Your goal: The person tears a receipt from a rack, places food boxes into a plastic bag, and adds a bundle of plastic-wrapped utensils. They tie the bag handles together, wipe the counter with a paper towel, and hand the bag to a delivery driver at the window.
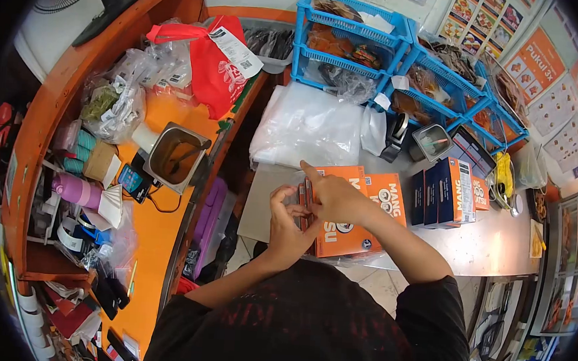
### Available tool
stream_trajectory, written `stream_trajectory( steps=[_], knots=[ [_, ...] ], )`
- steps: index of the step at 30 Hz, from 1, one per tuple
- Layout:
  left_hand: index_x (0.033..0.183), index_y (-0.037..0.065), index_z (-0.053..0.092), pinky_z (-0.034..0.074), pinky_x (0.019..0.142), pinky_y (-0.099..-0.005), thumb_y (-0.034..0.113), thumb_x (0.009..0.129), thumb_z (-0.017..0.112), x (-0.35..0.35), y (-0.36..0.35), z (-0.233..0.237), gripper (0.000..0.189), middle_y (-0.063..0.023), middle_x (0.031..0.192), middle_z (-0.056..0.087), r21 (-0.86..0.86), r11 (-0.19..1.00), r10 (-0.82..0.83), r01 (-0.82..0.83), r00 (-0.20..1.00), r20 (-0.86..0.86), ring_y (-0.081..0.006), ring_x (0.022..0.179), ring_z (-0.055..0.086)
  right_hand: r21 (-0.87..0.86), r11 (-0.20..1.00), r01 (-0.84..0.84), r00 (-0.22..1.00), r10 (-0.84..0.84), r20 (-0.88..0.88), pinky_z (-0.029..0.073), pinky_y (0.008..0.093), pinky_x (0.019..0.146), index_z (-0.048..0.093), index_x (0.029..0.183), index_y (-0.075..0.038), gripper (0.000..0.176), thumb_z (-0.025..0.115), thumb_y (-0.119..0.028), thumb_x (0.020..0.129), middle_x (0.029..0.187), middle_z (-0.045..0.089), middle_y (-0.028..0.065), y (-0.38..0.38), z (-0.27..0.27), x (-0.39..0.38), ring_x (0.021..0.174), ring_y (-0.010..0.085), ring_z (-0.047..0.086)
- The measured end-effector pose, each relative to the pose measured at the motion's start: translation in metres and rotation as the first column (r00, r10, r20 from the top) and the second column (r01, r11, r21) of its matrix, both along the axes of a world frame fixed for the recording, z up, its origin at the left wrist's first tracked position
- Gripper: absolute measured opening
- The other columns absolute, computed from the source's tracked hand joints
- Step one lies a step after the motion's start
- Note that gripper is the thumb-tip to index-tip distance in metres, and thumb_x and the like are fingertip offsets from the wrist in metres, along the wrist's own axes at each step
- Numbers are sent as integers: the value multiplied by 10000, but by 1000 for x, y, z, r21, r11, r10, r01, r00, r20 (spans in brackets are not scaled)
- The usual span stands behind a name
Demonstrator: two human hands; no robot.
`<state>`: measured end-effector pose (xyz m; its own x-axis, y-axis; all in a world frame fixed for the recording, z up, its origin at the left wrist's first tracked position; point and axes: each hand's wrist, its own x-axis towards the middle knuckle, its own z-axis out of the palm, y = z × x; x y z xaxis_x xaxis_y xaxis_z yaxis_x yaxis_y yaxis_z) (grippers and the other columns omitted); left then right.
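Printed orange cartons (345,235) with white "MANG" and "KATSU" lettering lie in front of me, some overlapping. My left hand (287,226) is at the left end of the nearest carton, its fingers and thumb curved round the edge. My right hand (331,193) rests over the same end from above. Its index finger stretches out to the upper left, while the other fingers bend down onto the carton. The part between my hands is partly hidden by my fingers.
Clear plastic bags (309,125) lie behind the cartons. Upright dark blue and orange boxes (446,191) stand to the right. Blue stacked baskets (349,44) line the back. On the left orange counter are a metal container (175,158), a red bag (220,68) and a purple bottle (77,190).
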<state>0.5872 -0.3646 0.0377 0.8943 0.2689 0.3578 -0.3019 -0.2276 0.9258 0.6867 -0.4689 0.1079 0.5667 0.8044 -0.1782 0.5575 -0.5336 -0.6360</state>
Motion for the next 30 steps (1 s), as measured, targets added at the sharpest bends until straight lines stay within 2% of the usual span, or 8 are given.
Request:
stream_trajectory(
  steps=[9,12,15,18,20,22,27,30],
  knots=[
    [1247,-12,215,488,698,-267,-2,711,708,0,0,5,728,-125,914,564,-26,997,-82,79,991,-107,-164,777,595,-388,875,291,941,-189,280,491,352,599,308,1312,77,838,688,-314,676,748,613,193,-21,26,-11,736,294,615],
    [1265,-30,240,492,686,-263,6,725,701,0,-3,3,712,-123,829,610,-62,995,-80,72,989,-127,-148,748,603,88,982,168,799,-188,571,478,345,659,323,1321,29,712,659,-184,731,858,591,183,-55,-19,-8,799,284,592],
    [1169,-21,426,467,599,-228,17,747,685,-4,-3,8,497,-68,746,603,105,992,-48,64,987,-152,-108,641,568,440,856,272,952,-306,5,463,306,689,396,1296,-19,606,602,25,728,978,520,133,-103,15,-12,821,220,545],
    [1098,-13,498,451,660,-268,43,728,703,-6,-3,31,426,-56,771,592,263,957,19,121,881,-473,-138,686,551,703,497,509,445,-851,278,445,278,639,529,1104,-37,341,613,-44,774,825,556,62,-206,31,9,744,154,546],
    [1105,-15,524,422,770,-369,89,664,736,0,-5,31,499,-105,844,565,599,800,5,-19,1000,25,-246,789,520,859,144,491,109,-989,104,451,289,669,552,1040,-28,261,564,-29,779,849,582,79,-309,23,39,756,160,552],
    [1169,-10,508,329,934,-448,154,682,720,9,-10,33,555,-167,1097,526,595,802,-93,48,995,44,-346,1055,448,708,98,700,-56,-980,191,457,327,761,546,1089,-26,352,516,21,742,883,596,118,-409,-17,77,821,224,575],
    [1274,7,436,197,1055,-473,280,744,646,19,-12,43,632,-237,1392,283,702,602,-290,380,923,-251,-404,1314,208,-198,658,727,685,-671,283,269,437,1044,301,1375,-109,719,485,32,694,1418,268,195,-493,-102,129,1316,310,268],
    [1278,17,433,208,1051,-482,296,740,653,12,-13,45,645,-232,1384,294,714,609,-207,344,939,-276,-404,1307,214,-520,511,685,712,-621,328,223,449,1073,79,1434,-137,960,575,-6,623,1482,88,173,-485,-105,130,1352,348,148]
  ],
)
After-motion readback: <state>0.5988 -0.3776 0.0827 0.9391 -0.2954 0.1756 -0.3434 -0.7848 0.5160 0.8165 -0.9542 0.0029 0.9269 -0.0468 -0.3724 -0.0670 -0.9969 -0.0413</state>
